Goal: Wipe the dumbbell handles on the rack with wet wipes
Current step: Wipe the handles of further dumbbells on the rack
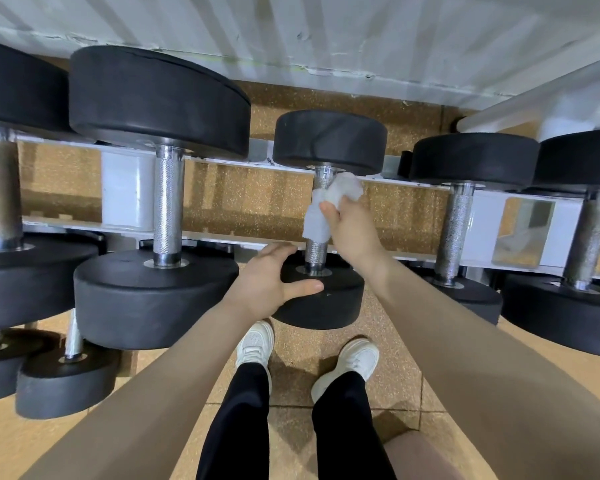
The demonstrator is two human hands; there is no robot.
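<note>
A small black dumbbell lies across the white rack in the middle of the view, its knurled steel handle pointing toward me. My right hand holds a crumpled white wet wipe wrapped against the upper part of that handle. My left hand rests on the near black head of the same dumbbell, fingers spread over its left edge and thumb lying on its top face. The far head sits beyond the rack's back rail.
Bigger dumbbells lie on the rack to the left, and others to the right. Smaller dumbbells sit on a lower tier at bottom left. A white wall stands behind. My white shoes stand on speckled tan flooring.
</note>
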